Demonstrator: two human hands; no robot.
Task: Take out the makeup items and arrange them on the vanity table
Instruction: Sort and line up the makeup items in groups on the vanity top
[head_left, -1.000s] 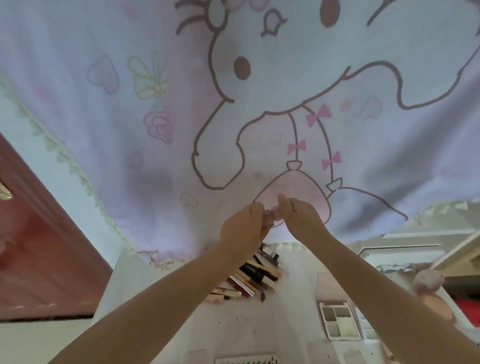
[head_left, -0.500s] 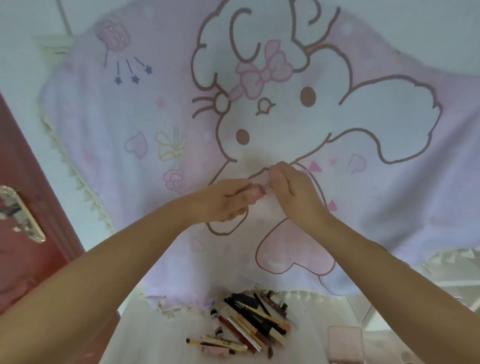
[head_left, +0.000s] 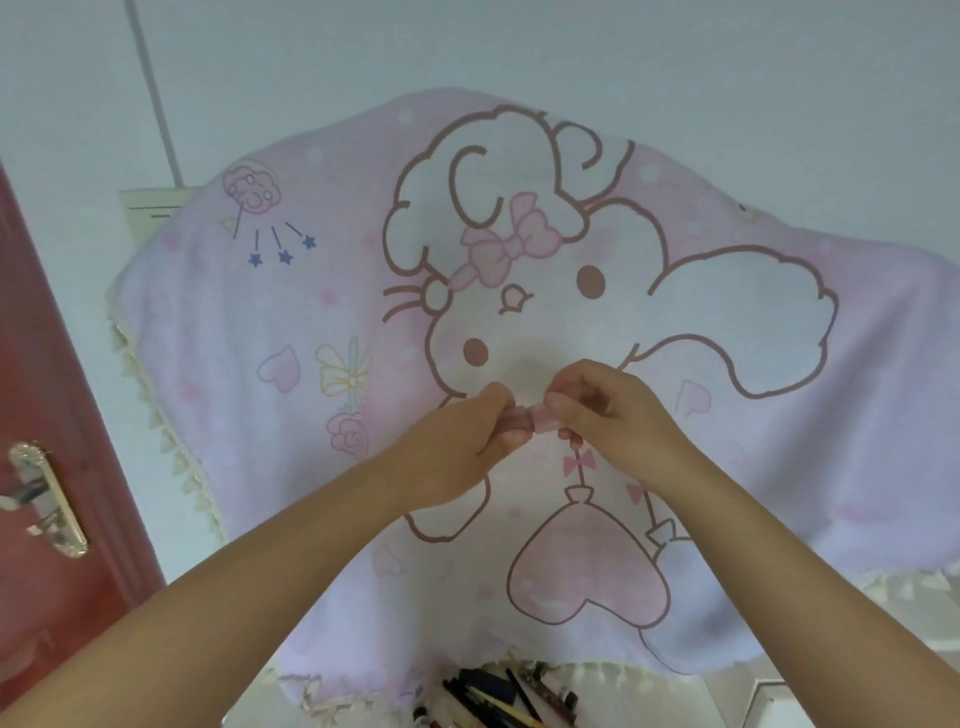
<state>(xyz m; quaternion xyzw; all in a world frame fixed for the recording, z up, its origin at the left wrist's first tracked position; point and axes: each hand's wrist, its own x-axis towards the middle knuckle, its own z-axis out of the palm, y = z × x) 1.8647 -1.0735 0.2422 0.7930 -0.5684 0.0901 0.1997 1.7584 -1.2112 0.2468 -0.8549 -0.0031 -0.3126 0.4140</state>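
Observation:
Both hands are raised in front of a pink cartoon cloth. Between them is a small pink makeup item (head_left: 524, 420), short and tube-like. My left hand (head_left: 467, 447) grips its left end with curled fingers. My right hand (head_left: 608, 410) pinches its right end between thumb and fingers. Most of the item is hidden by the fingers. A pile of pencils and slim makeup sticks (head_left: 498, 699) lies on the white vanity table (head_left: 810, 701) at the bottom edge of the view.
The pink cloth (head_left: 519, 312) with a cartoon animal hangs over something upright behind the table. A red door (head_left: 57, 415) with a gold handle (head_left: 47, 499) stands at the left. A pale wall fills the top.
The view has tilted upward, so the table and its items have slid down out of frame. Both hands stay together on the small pink item.

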